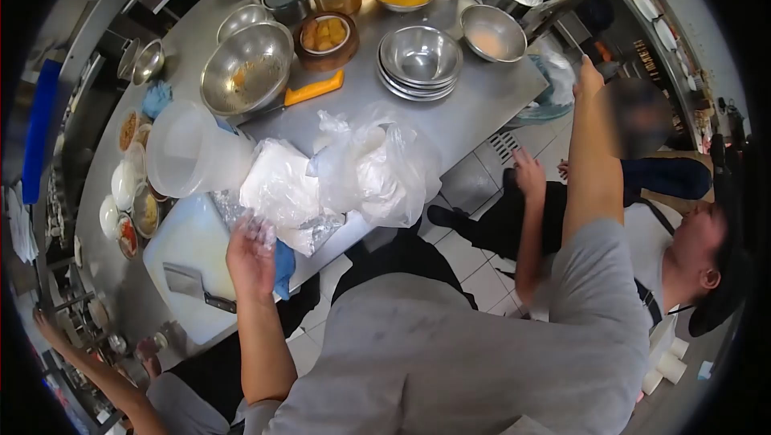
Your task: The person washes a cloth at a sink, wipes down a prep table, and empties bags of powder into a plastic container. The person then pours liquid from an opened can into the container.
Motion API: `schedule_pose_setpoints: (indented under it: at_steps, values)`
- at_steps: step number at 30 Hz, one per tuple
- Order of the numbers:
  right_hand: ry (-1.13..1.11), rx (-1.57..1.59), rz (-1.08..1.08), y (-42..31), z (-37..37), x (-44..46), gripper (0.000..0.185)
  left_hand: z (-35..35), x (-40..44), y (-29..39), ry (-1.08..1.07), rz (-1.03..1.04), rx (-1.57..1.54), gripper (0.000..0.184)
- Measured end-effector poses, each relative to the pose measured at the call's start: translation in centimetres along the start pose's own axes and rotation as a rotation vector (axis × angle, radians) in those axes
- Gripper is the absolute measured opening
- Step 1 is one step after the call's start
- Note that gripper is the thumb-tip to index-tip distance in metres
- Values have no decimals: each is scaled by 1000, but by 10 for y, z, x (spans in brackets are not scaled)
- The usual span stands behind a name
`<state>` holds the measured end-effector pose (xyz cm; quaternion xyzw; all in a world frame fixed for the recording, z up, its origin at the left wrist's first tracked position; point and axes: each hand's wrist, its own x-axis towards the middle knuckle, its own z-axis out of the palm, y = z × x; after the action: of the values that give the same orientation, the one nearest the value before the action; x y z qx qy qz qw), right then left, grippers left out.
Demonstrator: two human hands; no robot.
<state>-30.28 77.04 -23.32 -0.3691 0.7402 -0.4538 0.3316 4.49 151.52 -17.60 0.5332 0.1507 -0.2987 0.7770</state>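
My left hand (250, 257) is beside the near edge of a clear plastic bag of white powder (281, 182), its whitened fingers loosely bent and apart. A second, crumpled bag of white powder (381, 178) lies against the first. Left of them, a translucent plastic tub (181, 150) is tipped on its side. Below my left hand is a white cutting board (185, 234) with a cleaver (189, 282) on it. Far to the right, my right hand (589, 81) is closed near a dark flat panel (562, 8); what it grips is too small to make out.
Stacked steel bowls (420, 57), a large steel bowl (247, 65) and an orange-handled knife (315, 88) are on the steel table (337, 41). A co-worker in a dark cap (719, 274) stands right, a hand (528, 174) near the table. Another person's arm (96, 375) shows lower left.
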Motion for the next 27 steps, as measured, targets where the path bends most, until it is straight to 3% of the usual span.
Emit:
schedule_pose_setpoints:
  at_steps: [1,2,3,4,6,7,8,9,10,11,13,14,15,16,17,19,23,27]
  values:
    - [-7,-5,6,11,6,-2,58,14,-2,-3,-56,-10,2,35]
    - [-200,131,-153,13,7,-29,51,28,-5,-6,-52,-9,3,35]
    - [-391,268,-316,12,5,-62,45,41,-9,-8,-267,36,37,36]
    - [-425,301,-388,3,-3,-116,37,56,-13,-11,-483,83,68,37]
    - [-520,349,-493,-8,-34,-237,27,95,-29,-23,-532,149,214,35]
    - [-559,213,-724,0,-51,-280,19,112,-35,-28,-576,211,368,32]
    - [-713,285,-764,-3,-74,-338,13,125,-36,-33,-584,217,369,32]
    - [-814,153,-777,18,-91,-372,10,137,-35,-38,-651,345,617,31]
    - [-933,103,-944,23,-104,-408,15,145,-29,-40,-715,475,866,29]
    - [-994,99,-1166,43,-105,-424,22,150,-22,-41,-732,482,866,29]
    - [-1278,-135,-1284,60,-102,-452,40,157,-6,-47,-732,1078,1383,29]
    - [-1264,-141,-1290,62,-105,-464,40,161,5,-49,-770,965,1393,32]
    - [-1167,-383,-1373,64,-108,-474,46,165,5,-47,-779,977,1380,32]
    - [-1057,-624,-1442,64,-110,-479,51,168,5,-45,-669,961,1579,33]
    - [-1052,-633,-1444,65,-113,-482,51,168,3,-44,-551,925,1779,34]
    - [-963,-780,-1542,65,-115,-484,55,168,10,-37,-526,890,1899,34]
    - [-814,-856,-1632,75,-121,-481,52,161,20,-23,-492,703,2172,29]
    - [-720,-796,-1548,78,-126,-497,46,152,11,-16,-549,731,2145,28]
